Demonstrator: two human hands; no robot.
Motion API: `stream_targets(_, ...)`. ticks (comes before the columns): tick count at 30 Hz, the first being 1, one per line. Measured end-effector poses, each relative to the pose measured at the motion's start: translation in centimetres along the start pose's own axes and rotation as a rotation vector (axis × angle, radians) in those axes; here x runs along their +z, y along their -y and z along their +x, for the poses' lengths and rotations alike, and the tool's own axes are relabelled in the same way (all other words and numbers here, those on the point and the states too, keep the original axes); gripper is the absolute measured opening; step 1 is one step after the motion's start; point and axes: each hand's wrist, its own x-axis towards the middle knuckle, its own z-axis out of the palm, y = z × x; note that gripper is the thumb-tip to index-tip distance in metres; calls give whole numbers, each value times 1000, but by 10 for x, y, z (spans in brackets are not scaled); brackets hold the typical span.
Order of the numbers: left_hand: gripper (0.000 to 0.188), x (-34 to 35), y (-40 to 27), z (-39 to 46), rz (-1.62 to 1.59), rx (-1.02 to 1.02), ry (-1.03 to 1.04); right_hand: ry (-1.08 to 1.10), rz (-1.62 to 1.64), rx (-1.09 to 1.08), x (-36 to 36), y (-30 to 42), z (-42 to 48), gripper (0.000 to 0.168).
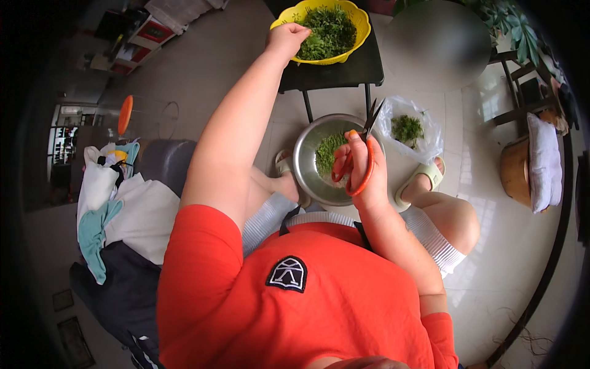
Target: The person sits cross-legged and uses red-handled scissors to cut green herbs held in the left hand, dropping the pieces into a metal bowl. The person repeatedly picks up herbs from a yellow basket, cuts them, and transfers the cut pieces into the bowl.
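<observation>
My left hand (289, 39) reaches over the left rim of a yellow plastic colander (364, 27) heaped with leafy greens (329, 32). Its thumb and fingers are pinched together at the greens; whether a sprig is between them is unclear. My right hand (366, 161) grips red-handled scissors (369, 120) by the loops, with the dark blades slightly apart and pointing away from me. Beneath that hand, a stainless steel bowl (306, 184) on the floor holds small green pieces (327, 154). Right of the bowl, a clear plastic bag (431, 133) contains more green sprigs (408, 129).
The colander stands on a black stool (336, 76). My sandalled feet flank the bowl. Clothes (143, 212) are piled at left beside a dark padded seat (166, 161). At right are a wooden tub-like seat (515, 170) with a cushion (545, 161) and a plant (523, 34) by a dark rack.
</observation>
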Motion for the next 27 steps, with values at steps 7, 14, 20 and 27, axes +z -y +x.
stream_targets(7, 16, -7, -37, -52, -796, -231, 187, -25, -7, -41, -6, 7, -2, 25)
stream_targets(14, 15, 3, -30, -166, -1177, -401, 415, -30, 37, -119, -11, -4, 5, 28)
stream_targets(20, 13, 9, -11, -224, -1073, -377, 445, -83, -92, -190, -21, -18, 10, 41)
stream_targets(27, 16, 3, -10, -240, -921, -294, 474, -29, 20, -257, -26, -21, 18, 40)
